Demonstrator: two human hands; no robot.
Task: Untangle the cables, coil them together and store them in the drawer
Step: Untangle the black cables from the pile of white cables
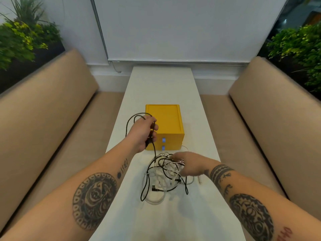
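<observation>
A tangle of black and white cables (165, 178) lies on the white table (161, 84) in front of a yellow drawer box (166, 119) whose two blue-handled drawers are closed. My left hand (142, 133) is raised beside the box and grips a black cable (132, 119) that loops above the hand and runs down into the tangle. My right hand (187, 164) rests on the right side of the tangle, its fingers curled among the white strands. A white plug end (199, 180) lies just right of the pile.
Beige padded benches (43, 119) line both long sides of the narrow table. Green plants (22, 37) stand behind each bench back. A white blind (173, 28) hangs on the wall at the far end.
</observation>
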